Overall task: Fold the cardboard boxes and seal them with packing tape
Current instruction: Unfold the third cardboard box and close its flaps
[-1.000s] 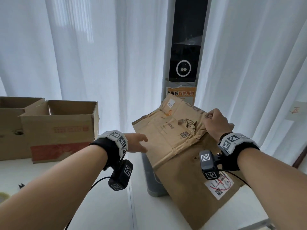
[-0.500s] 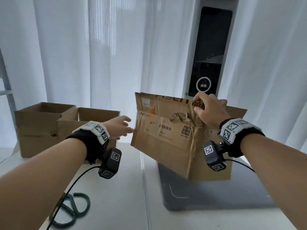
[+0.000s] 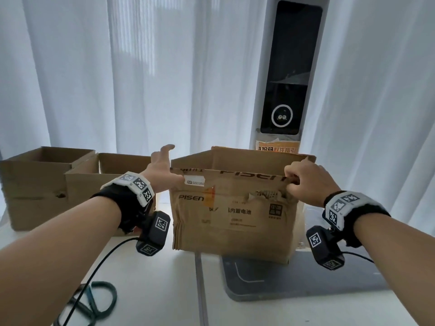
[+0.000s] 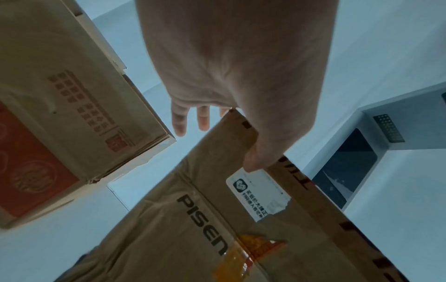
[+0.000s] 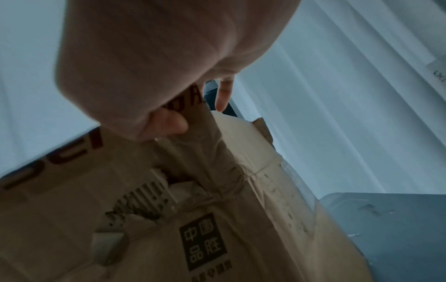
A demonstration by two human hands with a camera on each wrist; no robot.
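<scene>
PISEN box (image 3: 231,208) opened square, unsealed: right hand (image 3: 303,182) pinches its 3 o'clock rim, left hand (image 3: 162,171) spread at 9; flaps, tape left.

A tall white kiosk (image 3: 292,74) with a dark screen stands before white curtains (image 3: 141,71); a green cord loop (image 3: 103,300) lies well left of its grey base (image 3: 306,278).

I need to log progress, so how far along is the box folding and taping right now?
Done: two boxes stand opened at the left, tops open, though no tape shows on what is visible. In hand: the PISEN box is opened into shape; the right hand pinches its near top edge, the left hand touches its left corner with straight fingers. Left: folding its flaps and taping. No tape roll is in view.
</scene>
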